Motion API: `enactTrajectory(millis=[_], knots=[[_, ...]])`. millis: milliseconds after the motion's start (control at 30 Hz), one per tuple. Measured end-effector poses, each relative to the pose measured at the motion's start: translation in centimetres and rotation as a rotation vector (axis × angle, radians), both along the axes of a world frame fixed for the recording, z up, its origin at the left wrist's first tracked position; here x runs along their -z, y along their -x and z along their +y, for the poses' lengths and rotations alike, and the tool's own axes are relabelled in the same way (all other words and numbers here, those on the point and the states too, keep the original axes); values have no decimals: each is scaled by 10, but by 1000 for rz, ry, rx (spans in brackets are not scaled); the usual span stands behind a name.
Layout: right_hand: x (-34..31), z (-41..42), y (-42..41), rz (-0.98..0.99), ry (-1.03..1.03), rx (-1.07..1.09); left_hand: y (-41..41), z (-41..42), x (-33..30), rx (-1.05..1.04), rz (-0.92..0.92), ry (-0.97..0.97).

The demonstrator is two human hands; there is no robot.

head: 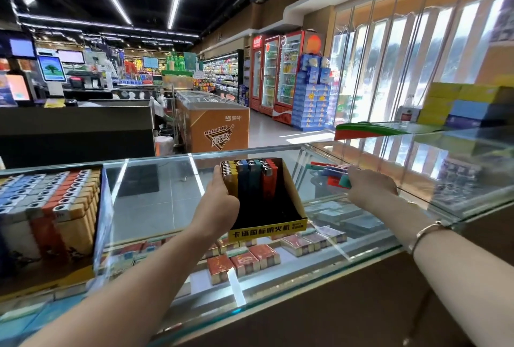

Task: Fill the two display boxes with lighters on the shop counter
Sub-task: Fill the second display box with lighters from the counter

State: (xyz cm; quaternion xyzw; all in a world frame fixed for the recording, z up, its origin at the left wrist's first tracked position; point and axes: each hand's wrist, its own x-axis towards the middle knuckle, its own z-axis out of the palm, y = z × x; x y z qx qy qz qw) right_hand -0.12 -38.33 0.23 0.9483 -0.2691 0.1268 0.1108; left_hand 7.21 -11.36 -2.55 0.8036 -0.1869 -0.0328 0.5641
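One head-worn wide-angle view looks forward and down, close over the glass counter.

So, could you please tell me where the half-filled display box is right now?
In the head view, the half-filled display box sits mid-counter on the glass counter, held at its left side by the left hand, left of the loose lighters.

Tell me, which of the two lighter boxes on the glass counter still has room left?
The yellow-fronted black cardboard display box held by the left hand: only its far end holds lighters. The other box, at the counter's left, is packed full.
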Motion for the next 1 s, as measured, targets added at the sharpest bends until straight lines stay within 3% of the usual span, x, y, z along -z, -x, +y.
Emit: enactTrajectory(millis=[167,300,633,800,1000], knots=[[-8,-22,26,146,-8,156,1,1,1,20,13,13],[0,-30,38,251,-71,103,3,2,2,42,28,36],[20,-26,23,-2,92,-134,7,6,3,48,8,45],[21,-28,8,-24,131,-295,7,6,4,63,18,59],[19,-26,-9,-2,55,-283,8,7,5,76,11,87]])
